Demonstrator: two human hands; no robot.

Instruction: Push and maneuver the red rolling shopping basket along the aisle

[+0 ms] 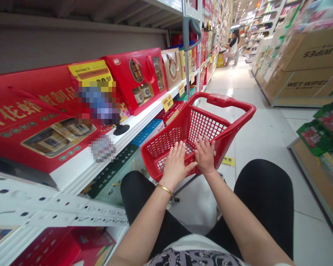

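Observation:
A red plastic shopping basket cart (230, 129) stands in front of my knees, its lattice basket showing no goods inside. My left hand (176, 164), with a gold bangle at the wrist, is over the basket's near left edge, palm down, fingers stretched out and thumb apart. Close to its right, my right hand (205, 154) is over the near rim, fingers spread. Neither hand holds anything. Whether the palms touch the rim cannot be made out.
At the left, a white shelf (80, 168) carries red gift boxes (122, 70). A grey handle (191, 33) rises beside the cart. Wet wipes cartons (308, 81) and green packets (316, 136) are at the right. A seated person (233, 46) is far down the aisle.

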